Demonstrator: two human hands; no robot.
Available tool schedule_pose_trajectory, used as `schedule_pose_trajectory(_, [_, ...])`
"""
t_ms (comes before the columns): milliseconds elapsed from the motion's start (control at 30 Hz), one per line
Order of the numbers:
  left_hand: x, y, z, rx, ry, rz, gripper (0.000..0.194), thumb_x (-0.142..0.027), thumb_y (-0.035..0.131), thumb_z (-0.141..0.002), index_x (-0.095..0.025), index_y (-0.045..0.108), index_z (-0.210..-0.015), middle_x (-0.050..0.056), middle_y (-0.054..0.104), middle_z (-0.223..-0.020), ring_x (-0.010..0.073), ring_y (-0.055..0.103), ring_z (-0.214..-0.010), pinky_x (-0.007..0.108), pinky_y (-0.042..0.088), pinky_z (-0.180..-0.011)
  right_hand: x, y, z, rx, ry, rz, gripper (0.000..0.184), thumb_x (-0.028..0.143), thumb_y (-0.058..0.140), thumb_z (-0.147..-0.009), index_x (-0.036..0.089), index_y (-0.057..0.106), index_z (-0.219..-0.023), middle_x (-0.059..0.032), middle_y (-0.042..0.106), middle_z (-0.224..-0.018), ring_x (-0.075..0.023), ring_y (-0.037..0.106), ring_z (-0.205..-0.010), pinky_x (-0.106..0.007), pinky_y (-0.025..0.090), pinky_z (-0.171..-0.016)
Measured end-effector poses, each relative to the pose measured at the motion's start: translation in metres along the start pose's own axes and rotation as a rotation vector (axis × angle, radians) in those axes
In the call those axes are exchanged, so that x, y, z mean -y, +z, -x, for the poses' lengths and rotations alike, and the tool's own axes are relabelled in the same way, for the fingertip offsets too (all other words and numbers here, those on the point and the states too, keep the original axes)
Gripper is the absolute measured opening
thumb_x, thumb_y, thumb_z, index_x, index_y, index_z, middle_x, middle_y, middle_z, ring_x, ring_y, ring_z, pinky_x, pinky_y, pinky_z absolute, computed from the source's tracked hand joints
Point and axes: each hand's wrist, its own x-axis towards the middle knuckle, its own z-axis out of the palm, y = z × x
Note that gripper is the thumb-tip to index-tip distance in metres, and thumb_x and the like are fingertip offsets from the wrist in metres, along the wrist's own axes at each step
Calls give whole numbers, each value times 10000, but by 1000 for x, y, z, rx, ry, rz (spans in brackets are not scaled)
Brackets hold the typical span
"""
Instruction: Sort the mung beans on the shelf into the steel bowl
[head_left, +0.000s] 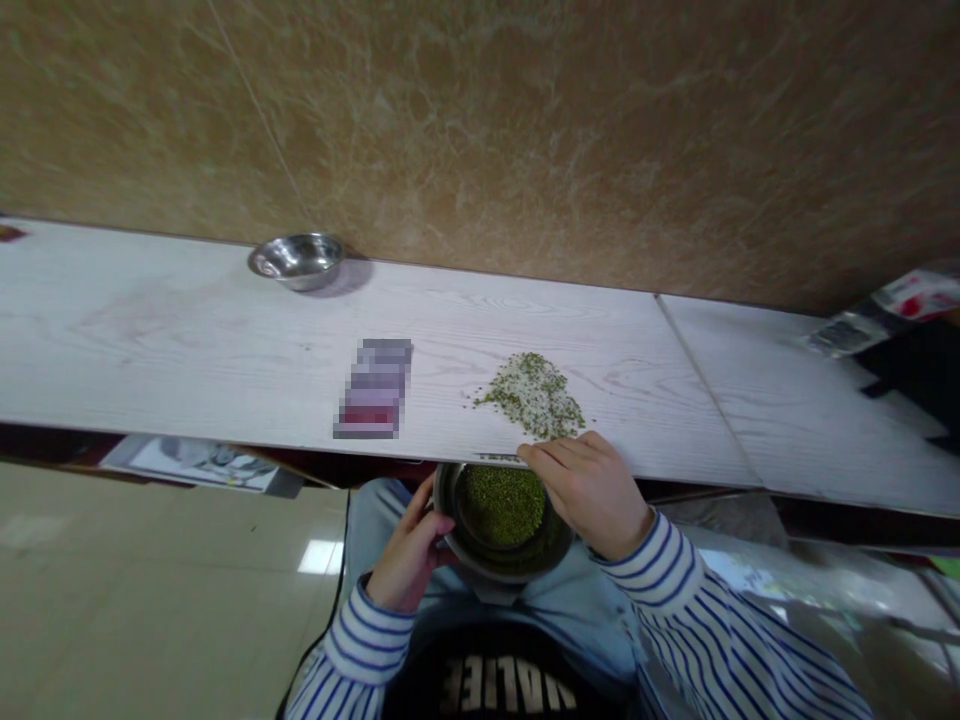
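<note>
My left hand (415, 553) grips the left rim of a metal bowl (555, 555), which is below the table edge, over my lap. Green mung beans (501, 503) lie inside, in what looks like a smaller inner bowl. My right hand (592, 490) is at the table's front edge above the bowl's right side. Its fingers are bent and pressed together, and whatever they hold is hidden. Just beyond its fingertips, a loose pile of green beans mixed with white rice-like grains (532, 393) spreads on the table. A few beans lie along the edge beside the fingers.
On the whitish wooden table (187, 330), a shallow steel bowl (298, 262) stands near the wall. A blurred-out phone-like rectangle (375, 388) lies left of the pile. Toward the right end are a plastic packet (847, 332) and a black object (915, 375).
</note>
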Motion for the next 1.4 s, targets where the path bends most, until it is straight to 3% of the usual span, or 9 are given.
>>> schedule_pose_trajectory(233, [7,7,-7,41,18,15,650,-126,540,-651,-290,428,-1270,24,624,-986,156,593,-663,312,506,-549,5,-3,17,-18,16,-39,205,149,462,-863,194,564,-1035,-19,665,-790,-134,576,-722,-287,318,-679])
schedule_pose_trajectory(433, [6,0,-5,5,14,22,657,-131,544,-653,-283,426,-1281,24,628,-930,168,600,-703,292,502,-547,1,9,12,-155,325,-83,206,232,412,-886,171,558,-1017,-44,676,-803,-146,616,-676,-255,393,-636])
schedule_pose_trajectory(567, [3,-8,-3,-33,18,41,689,-127,543,-651,-302,399,-1302,22,629,-984,161,605,-720,284,499,-566,3,20,-9,-154,440,-204,213,235,434,-857,167,543,-1027,-32,682,-783,-153,632,-648,-243,421,-593])
schedule_pose_trajectory(967, [-3,-16,-2,-75,-7,63,718,-131,546,-643,-290,380,-1323,43,629,-1042,197,617,-828,283,495,-586,12,31,-34,-83,456,-265,233,239,441,-843,177,542,-1043,-39,689,-785,-167,644,-688,-252,447,-633])
schedule_pose_trajectory(1400, [-4,-14,-3,-103,-3,56,720,-141,557,-623,-278,393,-1310,32,636,-966,197,618,-803,273,489,-552,11,24,-30,-104,505,-287,237,237,428,-823,166,556,-1010,-29,677,-735,-166,630,-651,-256,439,-604])
